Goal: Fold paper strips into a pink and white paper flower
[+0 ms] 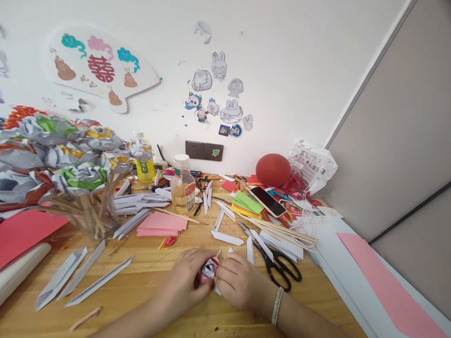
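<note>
The pink-and-white paper flower (208, 270) sat between both hands, over the wooden tabletop (144, 276) near its front. The left hand (185, 278) curled round the flower's left side, fingers above and thumb below; the right hand (242, 282) pinched at its right edge, though the knuckles hid whether a white strip was caught there too. Thin folds like these could have creased if the hands squeezed unevenly — or sprung loose if the right fingertips slipped. Black-handled scissors (275, 263) lay just beside the right hand, near the bracelet (277, 306); a sideways sweep of that wrist could have knocked them or scattered the folded white paper strips (250, 250) nearby.
</note>
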Tool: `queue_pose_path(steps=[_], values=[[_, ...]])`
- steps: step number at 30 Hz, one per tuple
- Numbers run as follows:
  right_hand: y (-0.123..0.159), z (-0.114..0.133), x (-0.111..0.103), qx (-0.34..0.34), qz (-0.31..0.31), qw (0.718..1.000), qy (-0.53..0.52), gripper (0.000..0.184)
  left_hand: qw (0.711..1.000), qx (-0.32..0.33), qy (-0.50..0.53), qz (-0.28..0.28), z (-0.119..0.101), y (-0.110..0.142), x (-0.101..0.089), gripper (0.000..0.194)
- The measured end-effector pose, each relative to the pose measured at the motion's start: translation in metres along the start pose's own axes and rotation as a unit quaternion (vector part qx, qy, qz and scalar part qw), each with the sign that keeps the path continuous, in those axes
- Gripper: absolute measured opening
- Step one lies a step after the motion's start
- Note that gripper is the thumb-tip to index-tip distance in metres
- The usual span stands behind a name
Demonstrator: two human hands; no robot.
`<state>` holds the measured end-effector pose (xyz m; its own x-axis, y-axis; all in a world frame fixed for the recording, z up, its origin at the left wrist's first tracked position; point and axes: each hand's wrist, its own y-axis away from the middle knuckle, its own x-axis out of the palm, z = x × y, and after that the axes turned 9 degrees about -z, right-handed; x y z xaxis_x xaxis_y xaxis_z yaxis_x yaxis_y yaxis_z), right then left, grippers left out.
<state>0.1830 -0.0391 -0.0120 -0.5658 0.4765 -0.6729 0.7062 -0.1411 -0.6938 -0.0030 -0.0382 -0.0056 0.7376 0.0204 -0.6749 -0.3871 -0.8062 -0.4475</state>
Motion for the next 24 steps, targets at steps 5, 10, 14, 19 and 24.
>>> queue_pose_path(steps=[5, 10, 14, 19, 24], values=[[0.002, -0.003, -0.003, 0.023, 0.002, 0.999, -0.025, 0.024, 1.000, -0.003, 0.011, -0.002, 0.002, -0.001, 0.000, 0.042], [0.001, -0.004, -0.004, 0.013, -0.001, 1.000, -0.006, 0.024, 1.000, -0.008, 0.016, 0.009, -0.001, -0.003, -0.003, 0.042], [-0.001, -0.005, -0.006, 0.047, -0.020, 0.998, -0.039, 0.020, 1.000, -0.010, 0.006, 0.014, -0.003, -0.003, -0.005, 0.040], [-0.004, -0.005, -0.009, 0.289, -0.073, 0.942, -0.155, 0.019, 0.999, 0.017, -0.002, 0.028, -0.008, -0.005, -0.008, 0.031], [-0.004, -0.002, -0.005, 0.356, -0.034, 0.910, -0.209, 0.016, 0.999, 0.033, -0.001, 0.033, -0.010, -0.006, -0.009, 0.027]])
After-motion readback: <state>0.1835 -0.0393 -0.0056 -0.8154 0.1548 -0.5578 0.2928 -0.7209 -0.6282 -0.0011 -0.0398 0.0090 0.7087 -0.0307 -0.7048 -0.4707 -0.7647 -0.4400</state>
